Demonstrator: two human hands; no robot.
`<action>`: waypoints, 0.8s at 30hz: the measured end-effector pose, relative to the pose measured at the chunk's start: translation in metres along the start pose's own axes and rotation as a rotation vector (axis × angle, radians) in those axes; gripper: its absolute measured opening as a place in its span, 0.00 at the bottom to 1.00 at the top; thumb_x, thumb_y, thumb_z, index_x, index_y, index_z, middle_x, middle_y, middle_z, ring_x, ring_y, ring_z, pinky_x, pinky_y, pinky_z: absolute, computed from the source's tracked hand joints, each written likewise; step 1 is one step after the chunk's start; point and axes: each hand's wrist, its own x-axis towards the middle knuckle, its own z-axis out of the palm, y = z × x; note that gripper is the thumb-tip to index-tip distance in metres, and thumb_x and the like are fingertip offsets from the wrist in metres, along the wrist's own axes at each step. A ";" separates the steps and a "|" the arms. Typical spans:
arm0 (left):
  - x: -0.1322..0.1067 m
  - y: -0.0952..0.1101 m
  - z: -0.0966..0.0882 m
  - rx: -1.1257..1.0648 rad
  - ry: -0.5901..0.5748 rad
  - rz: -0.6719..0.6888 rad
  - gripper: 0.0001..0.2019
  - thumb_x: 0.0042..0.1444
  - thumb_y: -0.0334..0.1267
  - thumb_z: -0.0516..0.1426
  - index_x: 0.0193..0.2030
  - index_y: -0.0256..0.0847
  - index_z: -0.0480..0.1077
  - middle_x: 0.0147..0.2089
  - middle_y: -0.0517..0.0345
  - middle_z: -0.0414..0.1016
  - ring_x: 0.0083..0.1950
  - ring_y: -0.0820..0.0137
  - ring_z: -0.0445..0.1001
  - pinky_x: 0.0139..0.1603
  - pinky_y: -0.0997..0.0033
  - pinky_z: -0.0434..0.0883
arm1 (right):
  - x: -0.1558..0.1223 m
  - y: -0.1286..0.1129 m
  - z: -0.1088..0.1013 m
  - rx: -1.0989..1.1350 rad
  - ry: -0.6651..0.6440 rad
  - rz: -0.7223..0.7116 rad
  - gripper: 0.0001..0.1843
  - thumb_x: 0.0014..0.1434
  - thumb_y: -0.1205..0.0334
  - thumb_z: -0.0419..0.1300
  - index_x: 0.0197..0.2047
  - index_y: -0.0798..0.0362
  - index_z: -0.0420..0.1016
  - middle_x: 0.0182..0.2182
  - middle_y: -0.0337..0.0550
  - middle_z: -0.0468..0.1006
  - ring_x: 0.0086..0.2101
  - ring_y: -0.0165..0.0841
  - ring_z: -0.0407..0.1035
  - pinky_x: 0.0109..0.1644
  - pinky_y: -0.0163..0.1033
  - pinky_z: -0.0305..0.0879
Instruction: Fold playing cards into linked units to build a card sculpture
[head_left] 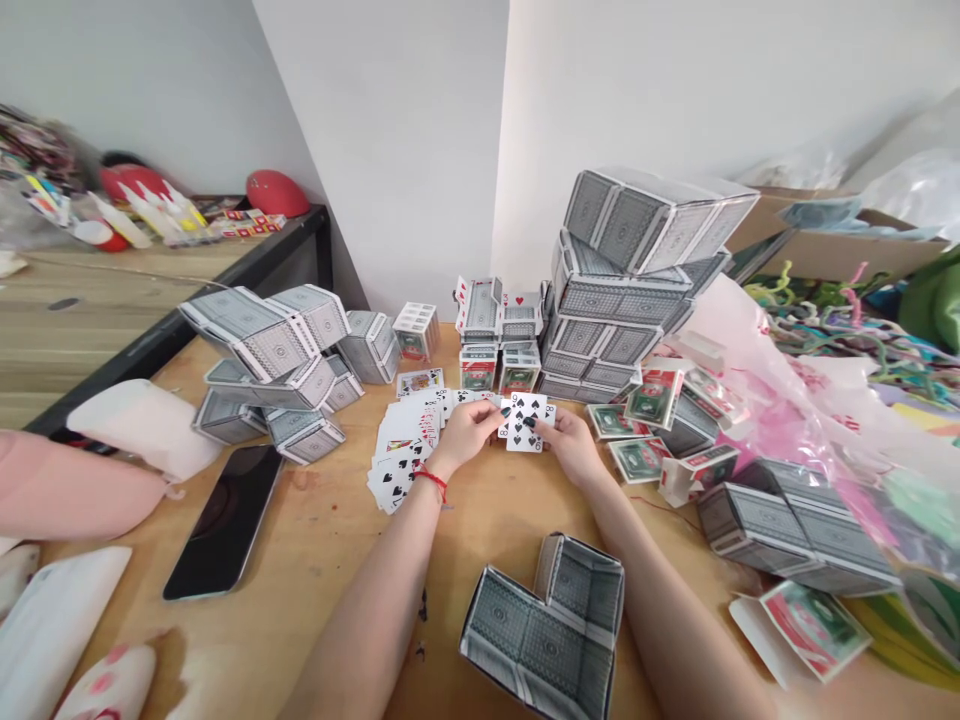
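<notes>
My left hand (471, 432), with a red string on its wrist, pinches the left edge of some playing cards. From the other side my right hand (568, 446) grips them, thumb on the front. The front card is an upright nine of spades (527, 424); an eight lies crosswise behind it, mostly covered. Left of my hands, a fan of loose playing cards (401, 465) is spread face up on the table. Close to my body, between my forearms, sits an L-shaped block folded from grey-backed cards (536, 630).
Folded card blocks form a tall stack (626, 290) at back right and a lower stack (274, 350) at left. A black phone (225, 520) lies at left. Opened red-green card boxes (652, 400) and pink plastic (765, 360) crowd the right. A wall (420, 150) stands behind.
</notes>
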 end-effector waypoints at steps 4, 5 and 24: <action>-0.001 0.001 -0.005 -0.249 -0.094 -0.103 0.09 0.50 0.39 0.55 0.26 0.36 0.70 0.26 0.59 0.70 0.27 0.73 0.69 0.32 0.67 0.70 | 0.001 0.001 0.000 0.002 0.008 -0.003 0.19 0.40 0.56 0.66 0.36 0.55 0.72 0.28 0.43 0.78 0.24 0.32 0.69 0.26 0.35 0.63; -0.001 0.001 -0.005 -0.289 -0.111 -0.119 0.08 0.49 0.39 0.56 0.28 0.36 0.71 0.28 0.58 0.71 0.28 0.72 0.70 0.34 0.65 0.71 | 0.001 0.001 0.000 0.007 0.009 -0.004 0.19 0.40 0.56 0.66 0.36 0.55 0.72 0.28 0.43 0.78 0.24 0.32 0.69 0.27 0.36 0.63; 0.002 0.001 -0.003 -0.204 -0.134 -0.091 0.09 0.47 0.40 0.60 0.33 0.37 0.75 0.32 0.56 0.76 0.31 0.73 0.72 0.39 0.68 0.70 | 0.000 0.000 -0.001 -0.045 0.062 -0.071 0.19 0.41 0.55 0.66 0.36 0.55 0.71 0.27 0.41 0.77 0.24 0.31 0.68 0.28 0.36 0.62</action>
